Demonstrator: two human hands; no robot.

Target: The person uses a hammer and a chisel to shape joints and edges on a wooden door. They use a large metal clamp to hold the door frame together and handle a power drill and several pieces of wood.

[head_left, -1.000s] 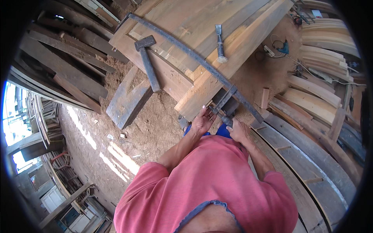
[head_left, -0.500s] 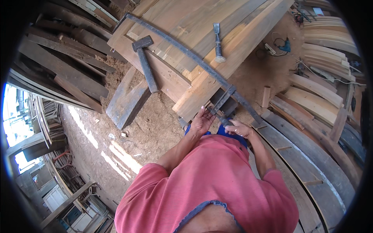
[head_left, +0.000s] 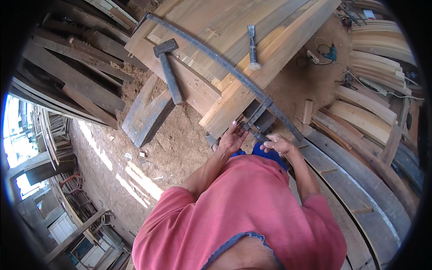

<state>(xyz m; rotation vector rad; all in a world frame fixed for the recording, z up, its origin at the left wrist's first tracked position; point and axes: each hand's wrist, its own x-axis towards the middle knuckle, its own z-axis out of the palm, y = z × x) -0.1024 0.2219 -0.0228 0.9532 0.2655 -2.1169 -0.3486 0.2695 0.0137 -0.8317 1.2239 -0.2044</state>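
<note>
The big wooden panel [head_left: 234,49] of joined planks fills the upper middle, its far end cut off by the dark rim of the view. A long dark metal bar clamp [head_left: 225,67] runs slantwise across it, from the upper left corner down past the near edge to the right. Stacked boards [head_left: 72,81] lie to the left, and curved planks [head_left: 373,112] to the right, bent further by the lens. A sledgehammer [head_left: 167,67] rests on the panel's left part, its handle reaching past the edge. A chisel [head_left: 252,47] lies on the top, nearer the right.

The clamp's sliding head [head_left: 257,114] stands against the panel's near edge. The left hand [head_left: 231,139] lies on it with fingers stretched out and spread, palm down, gripping nothing that shows. The right hand [head_left: 278,145] is curled near the dark screw part just beside it; whether the fingers close round the handle is hard to tell, as the knuckles hide it. The pink shirt [head_left: 243,216] covers everything below the wrists.
</note>
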